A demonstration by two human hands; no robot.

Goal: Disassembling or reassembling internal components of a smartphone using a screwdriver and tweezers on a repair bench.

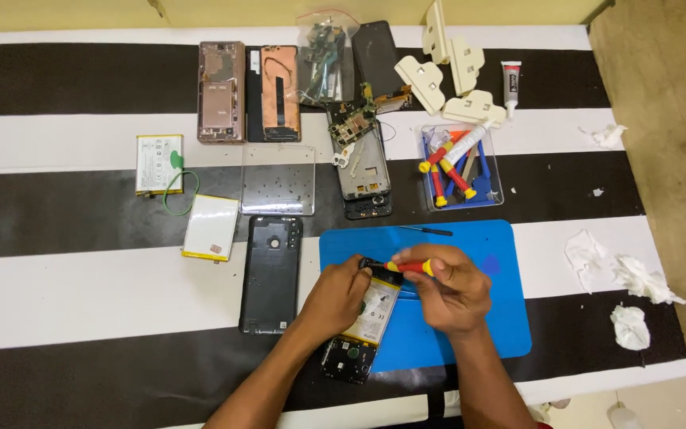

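Observation:
An opened phone (367,318) with its yellow-white battery showing lies on the blue work mat (486,238). My left hand (335,298) grips the phone's left side near its top. My right hand (450,286) holds a small red and yellow screwdriver (408,267), whose tip points left at the phone's upper edge. A black back cover (271,274) lies flat just left of the mat.
Two loose batteries (159,164) (211,228) lie at left, beside a clear plastic tray (278,179). Several dismantled phones (221,91) and circuit boards fill the far side. A clear box of tools (460,167), white clamps (448,71), a glue tube (510,83) and crumpled tissues (629,278) lie at right.

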